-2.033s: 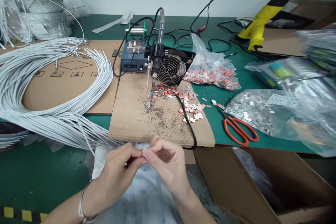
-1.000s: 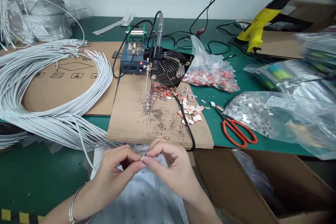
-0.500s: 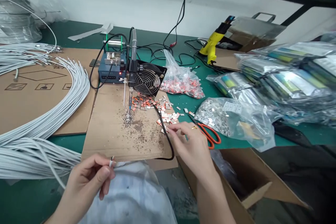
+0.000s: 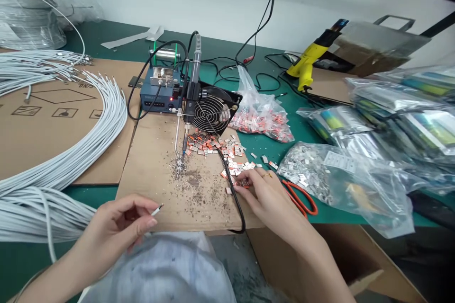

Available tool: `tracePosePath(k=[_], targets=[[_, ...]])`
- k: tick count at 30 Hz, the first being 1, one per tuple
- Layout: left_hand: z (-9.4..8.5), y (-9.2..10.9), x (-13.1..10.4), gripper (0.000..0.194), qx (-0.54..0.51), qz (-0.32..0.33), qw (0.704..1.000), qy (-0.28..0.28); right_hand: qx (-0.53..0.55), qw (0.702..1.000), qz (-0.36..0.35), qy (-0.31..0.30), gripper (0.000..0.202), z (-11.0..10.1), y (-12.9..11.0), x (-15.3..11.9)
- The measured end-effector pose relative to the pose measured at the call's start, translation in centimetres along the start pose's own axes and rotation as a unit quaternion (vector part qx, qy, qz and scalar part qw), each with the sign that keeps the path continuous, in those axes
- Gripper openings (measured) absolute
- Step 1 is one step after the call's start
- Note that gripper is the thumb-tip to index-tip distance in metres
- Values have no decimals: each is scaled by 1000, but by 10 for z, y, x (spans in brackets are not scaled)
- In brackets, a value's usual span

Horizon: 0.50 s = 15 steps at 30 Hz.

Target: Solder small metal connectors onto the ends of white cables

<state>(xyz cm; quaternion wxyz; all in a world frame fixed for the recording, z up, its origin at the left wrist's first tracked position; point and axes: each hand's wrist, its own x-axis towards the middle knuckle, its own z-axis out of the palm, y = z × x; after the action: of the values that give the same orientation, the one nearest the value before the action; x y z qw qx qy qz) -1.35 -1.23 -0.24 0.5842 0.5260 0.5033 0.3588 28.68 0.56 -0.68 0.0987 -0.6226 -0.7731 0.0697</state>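
My left hand (image 4: 124, 222) is closed around the end of a white cable (image 4: 156, 210), its dark stripped tip pointing up and right past the thumb and forefinger. The cable's tail runs off behind my wrist. At the near edge of a pile of small orange-and-silver USB connectors (image 4: 233, 151), my right hand (image 4: 265, 194) reaches down with thumb and forefinger slightly apart. Several connectors lie under and between those fingers; none is visibly lifted. A soldering iron (image 4: 190, 104) stands upright in a holder, its tip down over solder debris on the cardboard sheet (image 4: 156, 175).
White cable bundles (image 4: 81, 151) cover the left. Behind are a blue soldering station (image 4: 159, 97) and a black fan (image 4: 213, 113). A black cord (image 4: 236, 208) crosses beside my right hand. Orange-handled scissors (image 4: 302, 199), a bag of metal pieces (image 4: 302, 170) and a yellow tool (image 4: 309, 64) lie right.
The view has shifted, so the bench things sit farther right or lower. The cable tip now points more to the right. My right thumb and forefinger have parted among the connectors.
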Motion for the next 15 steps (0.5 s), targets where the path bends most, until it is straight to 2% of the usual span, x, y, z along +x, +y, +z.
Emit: tracePosePath(k=[6, 9, 12, 15], targets=[[-7, 12, 23, 16, 52, -7, 996, -76, 0, 1000, -4, -5, 10, -2, 1, 1], [-10, 16, 38, 18, 121, -13, 987, -109, 20, 1000, 5, -23, 9, -4, 2, 2], [-12, 22, 52, 17, 196, 29, 973, -119, 12, 999, 19, -31, 8, -7, 3, 1], [-12, 26, 62, 16, 242, 55, 961, -122, -1, 1000, 20, -3, 8, -10, 3, -1]])
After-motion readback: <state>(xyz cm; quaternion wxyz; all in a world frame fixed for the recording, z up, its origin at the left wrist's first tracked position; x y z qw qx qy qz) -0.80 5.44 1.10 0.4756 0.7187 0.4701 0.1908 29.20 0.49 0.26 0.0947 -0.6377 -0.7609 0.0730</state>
